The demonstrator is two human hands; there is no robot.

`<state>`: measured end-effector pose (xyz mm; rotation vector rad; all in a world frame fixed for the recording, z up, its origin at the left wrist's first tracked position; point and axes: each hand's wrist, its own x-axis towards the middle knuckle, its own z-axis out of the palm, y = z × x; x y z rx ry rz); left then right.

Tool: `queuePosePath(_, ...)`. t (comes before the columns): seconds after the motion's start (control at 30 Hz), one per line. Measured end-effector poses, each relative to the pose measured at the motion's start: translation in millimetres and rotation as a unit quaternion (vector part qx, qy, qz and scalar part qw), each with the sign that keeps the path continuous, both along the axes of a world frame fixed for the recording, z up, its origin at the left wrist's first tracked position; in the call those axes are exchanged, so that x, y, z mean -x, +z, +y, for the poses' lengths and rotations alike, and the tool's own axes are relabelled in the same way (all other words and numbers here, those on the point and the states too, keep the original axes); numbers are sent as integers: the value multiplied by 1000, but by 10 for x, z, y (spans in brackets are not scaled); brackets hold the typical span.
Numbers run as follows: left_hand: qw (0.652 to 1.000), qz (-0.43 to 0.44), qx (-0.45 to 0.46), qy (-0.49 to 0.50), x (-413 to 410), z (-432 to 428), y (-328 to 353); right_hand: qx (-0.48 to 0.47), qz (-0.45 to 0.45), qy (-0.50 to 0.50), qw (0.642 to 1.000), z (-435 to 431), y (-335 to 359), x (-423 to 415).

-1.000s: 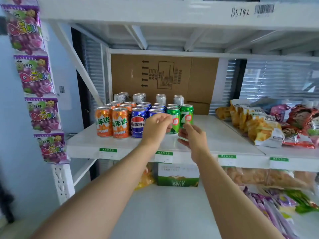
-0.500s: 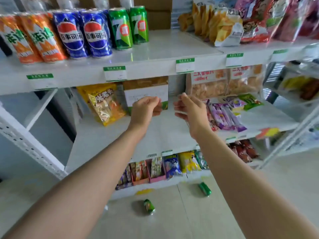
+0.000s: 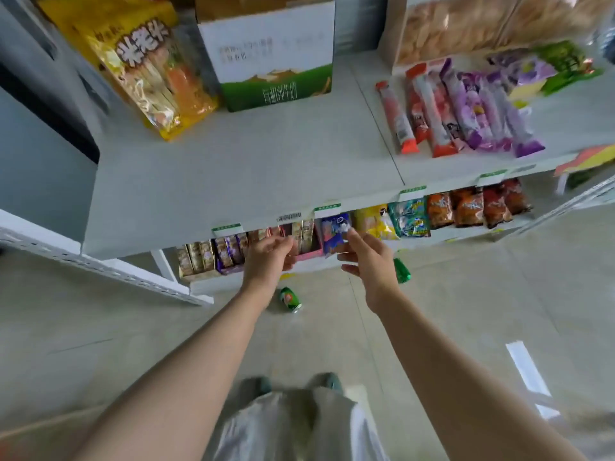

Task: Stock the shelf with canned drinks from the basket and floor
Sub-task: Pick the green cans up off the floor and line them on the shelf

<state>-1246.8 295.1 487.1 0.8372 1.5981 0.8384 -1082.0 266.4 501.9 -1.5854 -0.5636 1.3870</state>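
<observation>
Green can (image 3: 290, 299) number one is lying on its side on the floor (image 3: 449, 327), just out from the front lip of the bottom shelf (image 3: 213, 287). In the head view it sits right under my left hand (image 3: 268, 261), next to that wrist. Its long axis runs on a diagonal, with the silver end pointing back toward me and to the right. The second can (image 3: 401, 271) is also down on the floor, just off the outer side of my right hand (image 3: 366, 264), pointing more or less at the shelf.

Both hands are empty, fingers loose, nothing pinched. They hang in front of the snack packs (image 3: 332, 231) on the bottom shelf, and I'd guess they're well above the floor, so either can is a reach straight down. My call is one can per hand: left for the diagonal one, right for the other, gripping across the barrel rather than the ends.

Room-wise, the floor around both cans looks open. The things I'd watch are the front edge of the middle shelf (image 3: 233, 181), which sticks out over the bottom one, and the white perforated rail (image 3: 109, 266) off to the left. A can on its side will probably roll if nudged. The basket isn't in view.
</observation>
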Motion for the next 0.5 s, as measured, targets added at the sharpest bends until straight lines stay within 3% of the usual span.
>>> queuePosePath(0.5, 983, 29, 173, 55, 485, -150, -3330, 186, 17, 27, 982, -69, -3155, 712)
